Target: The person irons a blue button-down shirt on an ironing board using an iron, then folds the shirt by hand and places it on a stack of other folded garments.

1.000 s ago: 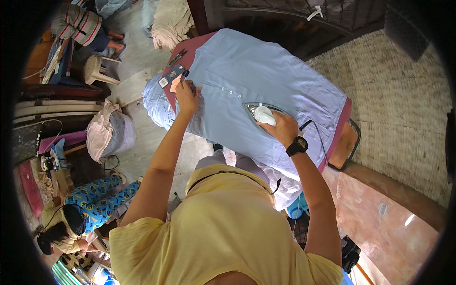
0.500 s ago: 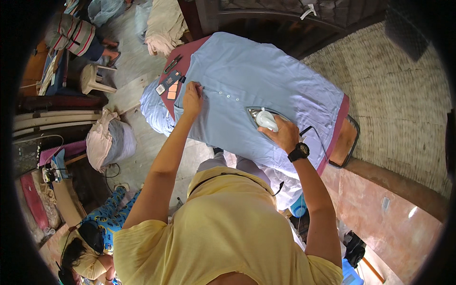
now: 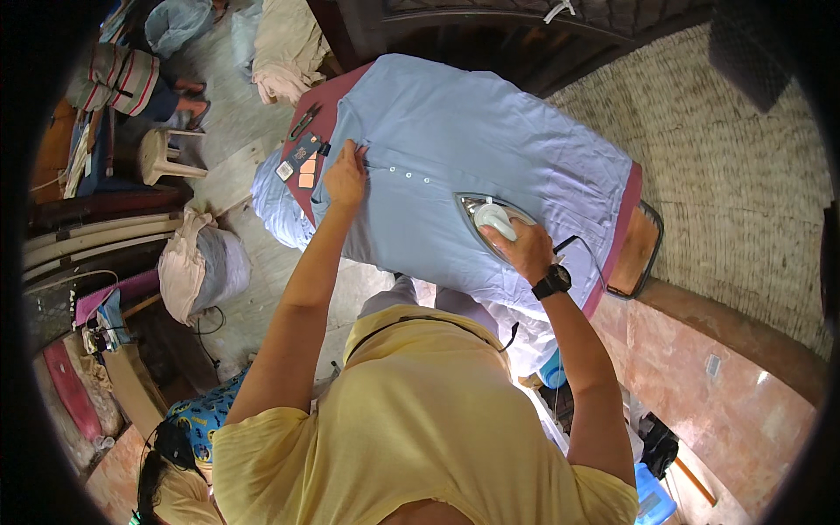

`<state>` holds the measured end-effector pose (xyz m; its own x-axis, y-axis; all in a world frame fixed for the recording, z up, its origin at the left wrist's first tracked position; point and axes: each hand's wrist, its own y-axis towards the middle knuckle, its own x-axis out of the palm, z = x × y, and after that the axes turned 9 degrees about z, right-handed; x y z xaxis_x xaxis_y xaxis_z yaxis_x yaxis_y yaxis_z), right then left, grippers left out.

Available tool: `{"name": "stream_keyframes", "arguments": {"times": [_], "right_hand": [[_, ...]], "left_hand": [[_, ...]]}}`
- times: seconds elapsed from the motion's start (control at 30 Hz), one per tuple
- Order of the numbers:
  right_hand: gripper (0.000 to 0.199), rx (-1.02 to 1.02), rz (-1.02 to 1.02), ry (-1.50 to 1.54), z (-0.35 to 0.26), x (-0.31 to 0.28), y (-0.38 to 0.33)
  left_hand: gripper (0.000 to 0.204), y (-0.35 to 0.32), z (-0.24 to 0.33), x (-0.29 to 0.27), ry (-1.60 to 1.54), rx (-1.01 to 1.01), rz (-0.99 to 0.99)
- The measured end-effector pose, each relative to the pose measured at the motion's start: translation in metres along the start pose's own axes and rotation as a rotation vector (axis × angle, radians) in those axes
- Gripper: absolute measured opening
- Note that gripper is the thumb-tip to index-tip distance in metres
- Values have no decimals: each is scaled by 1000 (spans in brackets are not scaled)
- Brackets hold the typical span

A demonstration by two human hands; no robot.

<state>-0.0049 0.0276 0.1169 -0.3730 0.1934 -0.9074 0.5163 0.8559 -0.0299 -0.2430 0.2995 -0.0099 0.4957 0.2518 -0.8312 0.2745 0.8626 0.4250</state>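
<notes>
**A:** Looking down from head height, what are the hands doing?

**B:** The right hand is closed around the white handle of an iron, which sits flat on a light blue shirt. A dark watch is on that wrist. The left hand lies open, fingers spread, pressing the cloth down near the shirt's collar end; it grips nothing.

**A:** Where is the shirt?

**B:** Spread over a worktop covered in dark red cloth, which shows only as a strip along the shirt's edges. The shirt's long axis runs from the collar at upper left toward the hem at lower right. A row of small white buttons runs between the two hands.

**A:** How does the iron sit relative to that?

**B:** Taking the iron as the landmark: its pointed tip aims up and left, toward the button row and the left hand. The right hand is on it; the left hand is well apart, further along the shirt toward the collar.

**A:** And around it?

**B:** Beyond the left hand from the iron, dark tags hang at the collar. Further left, on the floor, stand a small wooden stool and a tied cloth bundle. To the iron's right is a woven mat surface.
</notes>
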Motion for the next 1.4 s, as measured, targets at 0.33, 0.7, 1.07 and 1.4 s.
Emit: {"name": "stream_keyframes", "arguments": {"times": [0.33, 0.7, 1.07, 1.4], "right_hand": [[65, -38, -41, -44, -54, 15, 16], [65, -13, -40, 15, -60, 20, 9], [71, -53, -31, 98, -40, 18, 12], [64, 65, -17, 71, 60, -33, -36]], "left_hand": [[23, -3, -2, 7, 86, -20, 3], [24, -5, -2, 10, 63, -56, -18], [30, -5, -4, 9, 45, -39, -28], [28, -6, 5, 4, 28, -4, 52]]}}
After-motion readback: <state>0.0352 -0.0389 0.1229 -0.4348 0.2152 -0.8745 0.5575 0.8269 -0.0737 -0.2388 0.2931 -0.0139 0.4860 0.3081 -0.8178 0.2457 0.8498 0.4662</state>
